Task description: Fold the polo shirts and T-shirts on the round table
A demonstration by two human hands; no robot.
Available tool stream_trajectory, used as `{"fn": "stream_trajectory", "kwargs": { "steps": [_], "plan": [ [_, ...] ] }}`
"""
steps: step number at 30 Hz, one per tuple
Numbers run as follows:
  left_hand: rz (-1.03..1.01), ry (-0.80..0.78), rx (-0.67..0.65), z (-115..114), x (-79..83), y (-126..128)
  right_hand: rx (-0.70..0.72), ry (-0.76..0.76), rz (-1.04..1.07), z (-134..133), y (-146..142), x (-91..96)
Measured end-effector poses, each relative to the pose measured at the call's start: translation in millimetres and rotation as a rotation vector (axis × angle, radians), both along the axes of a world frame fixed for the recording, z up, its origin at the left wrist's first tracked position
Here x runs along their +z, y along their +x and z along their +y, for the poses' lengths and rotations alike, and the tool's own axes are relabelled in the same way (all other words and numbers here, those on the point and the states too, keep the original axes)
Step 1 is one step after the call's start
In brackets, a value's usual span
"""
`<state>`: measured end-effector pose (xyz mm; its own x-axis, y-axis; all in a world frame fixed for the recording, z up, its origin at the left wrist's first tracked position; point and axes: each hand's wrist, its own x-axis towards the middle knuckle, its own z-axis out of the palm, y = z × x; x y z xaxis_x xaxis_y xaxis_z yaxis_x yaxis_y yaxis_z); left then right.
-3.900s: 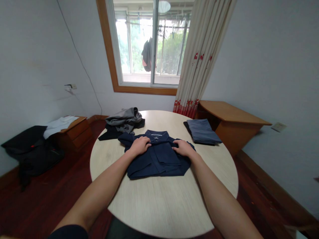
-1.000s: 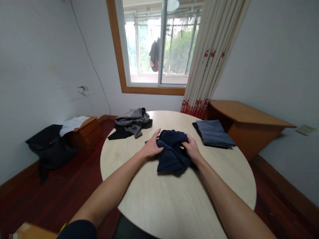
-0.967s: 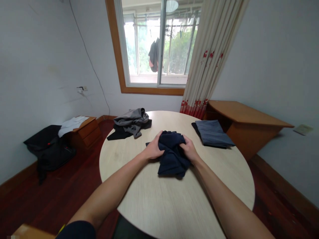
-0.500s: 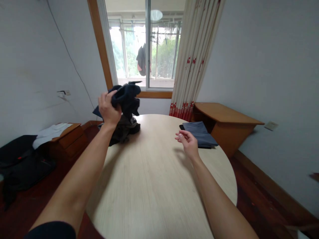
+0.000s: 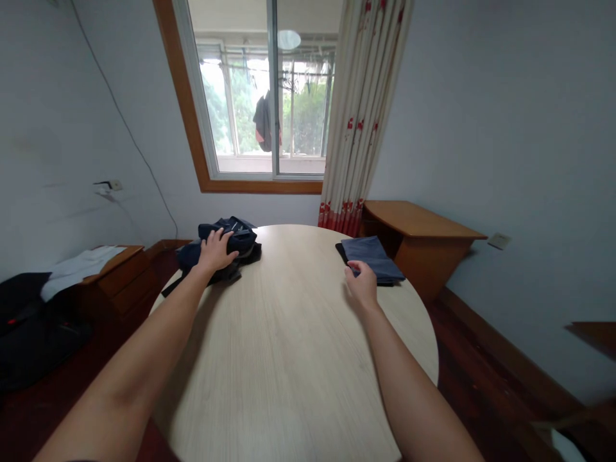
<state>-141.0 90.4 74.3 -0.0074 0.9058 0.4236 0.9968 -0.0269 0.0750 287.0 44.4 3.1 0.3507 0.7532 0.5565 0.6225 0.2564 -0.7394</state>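
Observation:
A crumpled pile of dark navy and black clothes (image 5: 243, 242) lies at the far left of the round table (image 5: 289, 346). On top of it rests my left hand (image 5: 215, 251), palm down with the fingers spread. Over on the far right is a folded grey-blue garment (image 5: 373, 256), with black cloth (image 5: 340, 251) showing under its edges. My right hand (image 5: 363, 287) is at the near left corner of this stack, fingers loosely curved and thumb apart, with nothing seen in it. Whether it touches the stack I cannot tell.
A wooden desk (image 5: 423, 221) stands behind the table on the right, beside a patterned curtain (image 5: 359, 128) and a window (image 5: 269, 96). On the left are a small wooden cabinet (image 5: 122, 282) with white cloth (image 5: 84, 269) on it and a black bag (image 5: 38, 340).
My left hand has come down with the dark cloth, which now lies on the pile. My right hand has moved slightly towards me beside the folded stack. The view has shifted a little.

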Motion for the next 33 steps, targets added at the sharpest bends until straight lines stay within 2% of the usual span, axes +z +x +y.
{"fn": "stream_trajectory", "kwargs": {
  "steps": [4,7,11,15,19,21,24,27,29,31,33],
  "plan": [
    [-0.061,0.298,0.012,-22.1,1.6,20.4,-0.156,-0.149,-0.158,-0.5,8.7,-4.2],
    [-0.087,0.399,-0.131,-40.0,-10.8,46.2,-0.252,-0.247,-0.255,0.3,10.6,-8.6],
    [-0.168,0.283,-0.395,-53.0,-35.3,84.3,-0.296,-0.426,-0.347,6.7,12.8,-9.7],
    [-0.354,0.098,-0.542,-62.7,-61.5,114.5,-0.301,-0.518,-0.406,12.1,19.2,-5.5],
    [-0.357,-0.094,-0.673,-77.1,-79.1,126.2,-0.323,-0.401,-0.326,11.3,26.8,-10.4],
    [-0.376,-0.147,-0.717,-82.4,-81.6,125.6,-0.338,-0.291,-0.259,11.6,31.3,-13.5],
    [-0.425,-0.166,-0.71,-85.3,-80.5,122.2,-0.343,-0.087,-0.15,12.6,35.0,-10.3],
    [-0.491,-0.181,-0.65,-83.8,-80.5,119.8,-0.247,0.146,-0.069,6.8,24.7,4.6],
    [-0.556,-0.157,-0.629,-81.6,-82.5,118.9,-0.091,0.252,-0.05,-3.5,7.4,16.5],
    [-0.604,-0.094,-0.644,-79.2,-85.3,117.6,0.13,0.252,-0.029,-16.2,-14.3,24.8],
    [-0.61,-0.023,-0.666,-76.9,-87.9,115.3,0.41,0.138,0.029,-26.2,-33.6,26.4]
  ]
}}
